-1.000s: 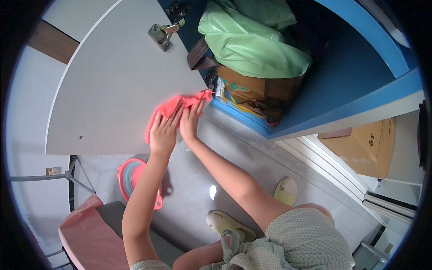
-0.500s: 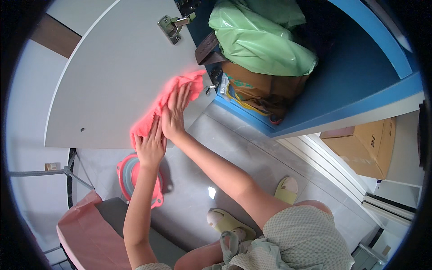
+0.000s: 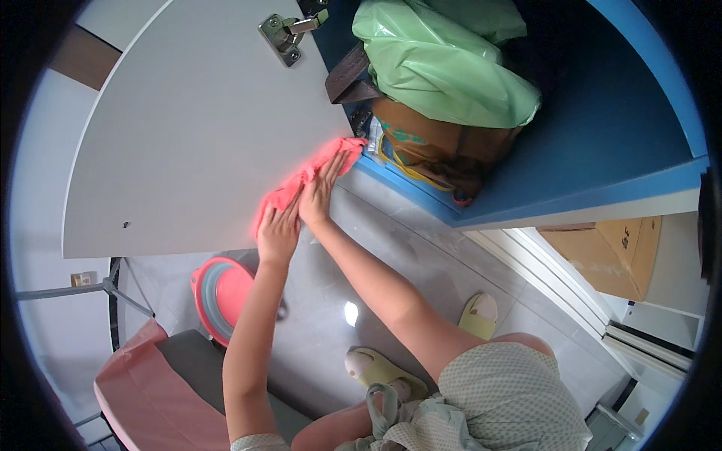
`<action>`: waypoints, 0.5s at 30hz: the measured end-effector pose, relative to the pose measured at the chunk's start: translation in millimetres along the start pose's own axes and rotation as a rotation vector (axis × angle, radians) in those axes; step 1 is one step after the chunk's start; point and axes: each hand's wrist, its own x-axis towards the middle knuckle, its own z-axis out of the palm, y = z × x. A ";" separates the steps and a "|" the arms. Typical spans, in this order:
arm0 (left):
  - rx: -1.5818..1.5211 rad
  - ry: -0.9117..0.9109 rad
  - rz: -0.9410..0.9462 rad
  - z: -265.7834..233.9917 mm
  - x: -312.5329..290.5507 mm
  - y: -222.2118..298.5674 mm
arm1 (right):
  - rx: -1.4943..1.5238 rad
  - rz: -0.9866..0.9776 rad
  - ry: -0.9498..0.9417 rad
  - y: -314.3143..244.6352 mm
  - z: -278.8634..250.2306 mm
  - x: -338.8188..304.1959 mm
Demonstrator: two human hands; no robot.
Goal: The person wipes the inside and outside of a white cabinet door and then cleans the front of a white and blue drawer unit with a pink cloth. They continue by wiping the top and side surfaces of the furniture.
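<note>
A pink cloth [image 3: 308, 173] lies bunched in a slanting strip along the lower edge of an open white cabinet door [image 3: 188, 135]. My left hand [image 3: 278, 233] presses the cloth's lower left part against the door, fingers stretched out. Beside it, closer to the hinge side, my right hand [image 3: 319, 197] lies flat on the cloth, its fingers also extended. The cloth's upper right end reaches the door's hinge side and covers the lower hinge. A metal hinge [image 3: 286, 39] shows higher up on the door.
Inside the blue cabinet [image 3: 594, 150] are a green plastic bag [image 3: 444, 68] and a brown bag [image 3: 444, 143]. A pink and grey basin [image 3: 218, 297] stands on the floor, partly behind my left forearm. A cardboard box [image 3: 609, 255] sits at right, a pink-covered seat [image 3: 158, 391] at lower left.
Both hands and the cloth have slid right along the door's lower edge, the left hand also slightly down. The door has shifted slightly, and the cloth now hides the lower hinge.
</note>
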 end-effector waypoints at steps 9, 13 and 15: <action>0.116 -0.219 0.067 5.5 21.3 23.7 | 0.021 0.080 0.014 20.6 -17.5 10.6; 0.114 -0.262 0.087 -3.7 25.7 23.2 | -0.022 0.070 0.021 20.2 -23.3 13.2; 0.100 -0.270 0.082 -4.8 24.9 22.9 | -0.020 0.084 0.029 16.4 -24.4 13.0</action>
